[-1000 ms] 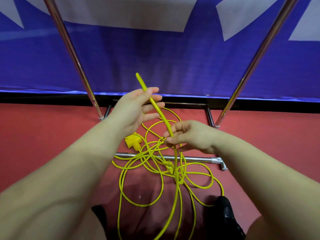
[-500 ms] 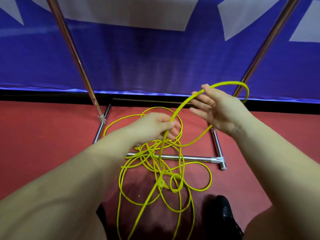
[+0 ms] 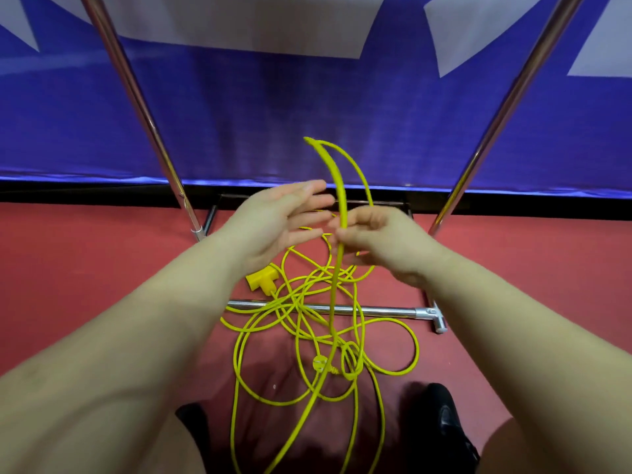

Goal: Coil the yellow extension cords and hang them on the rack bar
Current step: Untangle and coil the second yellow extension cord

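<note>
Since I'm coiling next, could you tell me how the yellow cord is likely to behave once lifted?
Probably floppy: the yellow cord sags from the right hand into loose floor loops. Likely springy too, as it arches above that grip. It may snag, since strands cross the rack base bar.

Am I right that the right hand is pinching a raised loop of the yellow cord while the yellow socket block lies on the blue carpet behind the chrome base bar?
Nearly. The head view shows the floor is red, not blue; the blue is the banner behind. The rest holds: the right hand pinches the raised loop of yellow cord, and the yellow socket block lies behind the chrome base bar.
</note>
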Motion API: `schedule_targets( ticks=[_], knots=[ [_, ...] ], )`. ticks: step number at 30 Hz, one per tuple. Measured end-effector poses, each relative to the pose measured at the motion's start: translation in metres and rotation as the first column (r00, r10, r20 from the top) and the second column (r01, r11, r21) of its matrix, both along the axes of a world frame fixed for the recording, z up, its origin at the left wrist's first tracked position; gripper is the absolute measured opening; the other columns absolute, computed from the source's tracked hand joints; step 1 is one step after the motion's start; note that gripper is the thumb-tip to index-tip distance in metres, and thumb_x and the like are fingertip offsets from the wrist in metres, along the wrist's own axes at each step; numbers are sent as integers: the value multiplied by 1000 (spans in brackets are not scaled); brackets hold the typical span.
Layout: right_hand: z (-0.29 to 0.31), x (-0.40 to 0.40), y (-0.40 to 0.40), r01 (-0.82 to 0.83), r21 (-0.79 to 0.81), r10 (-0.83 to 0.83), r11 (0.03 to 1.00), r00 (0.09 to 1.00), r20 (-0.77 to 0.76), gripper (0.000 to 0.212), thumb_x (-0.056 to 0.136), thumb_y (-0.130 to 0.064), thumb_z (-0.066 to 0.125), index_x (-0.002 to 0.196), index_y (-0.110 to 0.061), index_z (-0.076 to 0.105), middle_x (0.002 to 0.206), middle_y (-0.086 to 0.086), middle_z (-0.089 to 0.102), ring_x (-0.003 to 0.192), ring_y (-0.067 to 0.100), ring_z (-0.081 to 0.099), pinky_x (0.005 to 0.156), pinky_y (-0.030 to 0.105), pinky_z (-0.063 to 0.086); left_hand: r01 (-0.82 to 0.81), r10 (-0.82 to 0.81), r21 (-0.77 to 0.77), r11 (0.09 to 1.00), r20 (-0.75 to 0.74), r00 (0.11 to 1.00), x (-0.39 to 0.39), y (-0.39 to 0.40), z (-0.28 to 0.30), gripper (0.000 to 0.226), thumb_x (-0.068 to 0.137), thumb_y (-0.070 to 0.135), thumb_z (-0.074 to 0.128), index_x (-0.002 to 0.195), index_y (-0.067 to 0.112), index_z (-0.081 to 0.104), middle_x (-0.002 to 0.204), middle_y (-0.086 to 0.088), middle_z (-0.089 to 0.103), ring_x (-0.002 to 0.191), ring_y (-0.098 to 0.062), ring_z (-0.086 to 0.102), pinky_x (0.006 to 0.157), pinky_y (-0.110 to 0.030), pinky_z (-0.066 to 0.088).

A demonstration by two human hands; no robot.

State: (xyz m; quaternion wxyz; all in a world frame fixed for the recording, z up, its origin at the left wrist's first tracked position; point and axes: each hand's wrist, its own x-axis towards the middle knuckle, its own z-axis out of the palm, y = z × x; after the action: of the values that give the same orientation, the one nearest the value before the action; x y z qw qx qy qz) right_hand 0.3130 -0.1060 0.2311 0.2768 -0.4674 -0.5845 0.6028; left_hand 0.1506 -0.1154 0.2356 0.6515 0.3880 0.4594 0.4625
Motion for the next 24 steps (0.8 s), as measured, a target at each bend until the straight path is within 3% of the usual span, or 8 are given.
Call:
schedule_targets(
  ticks=[5,7,9,11,14,17,21,24],
  knots=[
    [24,16,17,272,-278,-373,921,820,-434,13,95,-10,47,92,-13,59,61,-7,68,60,6,68,55,21,56,345,-362,-120,931,-440,822,15,-17,-18,19,98,29,41,106,27,58,102,11,63,101,-8,56,85,-21,43],
    [28,19,20,312,-317,-436,896,759,-484,11,96,-13,47,94,-12,59,65,-5,68,61,6,68,56,21,56,428,-439,-136,894,-467,768,19,-20,-20,20,100,25,38,96,27,58,97,11,64,96,-7,59,87,-22,45],
    [27,20,22,326,-319,-450,890,743,-495,10,95,-17,50,96,-12,58,79,0,67,67,8,69,57,22,56,412,-417,-113,904,-442,794,19,-19,-18,21,100,21,37,91,25,56,90,9,65,86,-5,62,79,-20,49],
    [23,19,22,302,-291,-404,908,814,-416,11,93,-22,52,98,-14,58,94,4,65,80,13,68,64,26,58,320,-314,-53,946,-399,862,17,-16,-13,21,100,20,37,91,21,56,85,4,65,77,-5,64,71,-20,52],
    [7,13,12,115,-167,-128,979,989,-72,8,89,-18,59,96,-19,60,101,5,63,94,17,61,83,33,50,87,-75,42,995,-229,970,9,-9,-3,22,100,19,38,90,18,58,76,2,67,67,-7,68,64,-25,56],
    [-10,6,-2,-166,-98,185,981,957,222,12,84,-10,65,96,-10,63,90,9,62,83,19,55,78,34,44,-121,120,68,990,14,993,-2,-3,8,21,100,19,38,93,16,58,67,6,69,66,-10,70,60,-27,58],
    [-8,1,-5,-143,-31,146,989,976,163,7,86,-2,61,84,-9,60,72,5,60,59,6,57,57,21,53,-202,194,36,979,156,969,-13,3,8,17,99,21,41,103,14,56,88,-3,70,79,-16,71,67,-29,59],
    [2,7,4,58,33,-58,998,998,29,11,90,-7,57,81,-14,59,70,1,60,58,6,60,57,24,55,-13,13,2,1000,-18,1000,-6,-2,-1,21,98,23,41,114,18,53,106,-4,65,98,-18,65,84,-32,53]
  ],
)
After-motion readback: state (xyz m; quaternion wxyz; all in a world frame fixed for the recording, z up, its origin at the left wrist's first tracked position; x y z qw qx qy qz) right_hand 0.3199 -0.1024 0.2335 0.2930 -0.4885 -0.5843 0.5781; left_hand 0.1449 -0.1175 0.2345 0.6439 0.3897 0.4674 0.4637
